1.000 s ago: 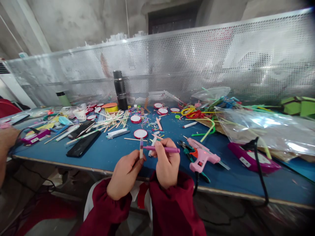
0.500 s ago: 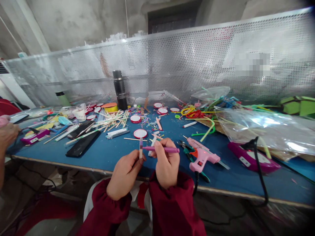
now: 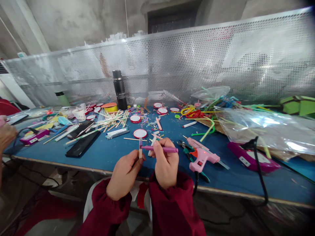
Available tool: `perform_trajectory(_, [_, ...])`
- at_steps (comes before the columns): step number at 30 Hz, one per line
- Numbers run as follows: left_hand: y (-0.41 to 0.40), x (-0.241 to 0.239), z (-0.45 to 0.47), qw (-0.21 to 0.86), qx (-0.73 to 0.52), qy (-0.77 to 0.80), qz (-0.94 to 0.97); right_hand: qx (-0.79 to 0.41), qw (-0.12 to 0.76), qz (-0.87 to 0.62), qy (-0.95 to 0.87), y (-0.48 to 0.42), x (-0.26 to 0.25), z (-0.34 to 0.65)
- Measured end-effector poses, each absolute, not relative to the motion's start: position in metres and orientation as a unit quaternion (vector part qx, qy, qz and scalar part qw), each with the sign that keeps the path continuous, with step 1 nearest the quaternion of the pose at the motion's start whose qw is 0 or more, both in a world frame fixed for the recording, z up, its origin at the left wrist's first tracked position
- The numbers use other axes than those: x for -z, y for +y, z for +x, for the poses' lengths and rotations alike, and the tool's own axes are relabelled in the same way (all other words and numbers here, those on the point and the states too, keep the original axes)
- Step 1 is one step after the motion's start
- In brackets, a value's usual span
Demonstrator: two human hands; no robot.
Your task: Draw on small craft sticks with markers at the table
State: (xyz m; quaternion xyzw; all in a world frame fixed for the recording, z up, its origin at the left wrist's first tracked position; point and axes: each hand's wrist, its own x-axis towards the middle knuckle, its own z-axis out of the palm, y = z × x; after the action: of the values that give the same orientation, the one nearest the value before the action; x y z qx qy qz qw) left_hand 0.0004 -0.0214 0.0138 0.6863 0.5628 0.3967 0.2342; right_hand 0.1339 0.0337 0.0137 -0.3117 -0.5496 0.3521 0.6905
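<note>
Between the fingertips of my left hand (image 3: pixel 125 173) a flat wooden craft stick (image 3: pixel 140 148) is pinched upright; its upper part is coloured purple and its lower end is pale. My right hand (image 3: pixel 166 164) grips a purple marker pen (image 3: pixel 163 149) held level, with its tip against the stick's right edge. Just behind the stick lies a round white disc with a red rim (image 3: pixel 140 133). A pink glue gun (image 3: pixel 203 154) rests to the right of my right hand, beside green-handled pliers (image 3: pixel 188 150).
A black phone (image 3: pixel 82 144), a heap of wooden sticks (image 3: pixel 115 121) and a black bottle (image 3: pixel 119 90) stand or lie to the left. Rightwards are a purple power strip (image 3: pixel 253 159) and plastic bags (image 3: pixel 265 131). Another person's hand (image 3: pixel 7 136) is at the far left.
My right hand and the marker have shifted very slightly left, the tip still at the stick. The other person's hand at the far left has moved a little left.
</note>
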Motion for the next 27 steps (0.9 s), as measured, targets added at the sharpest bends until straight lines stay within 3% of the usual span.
perform_trajectory(27, [-0.0216, -0.0152, 0.0014, 0.236, -0.403, 0.562, 0.683, -0.347, 0.692, -0.326, -0.543, 0.0333, -0.0142, 0.1336])
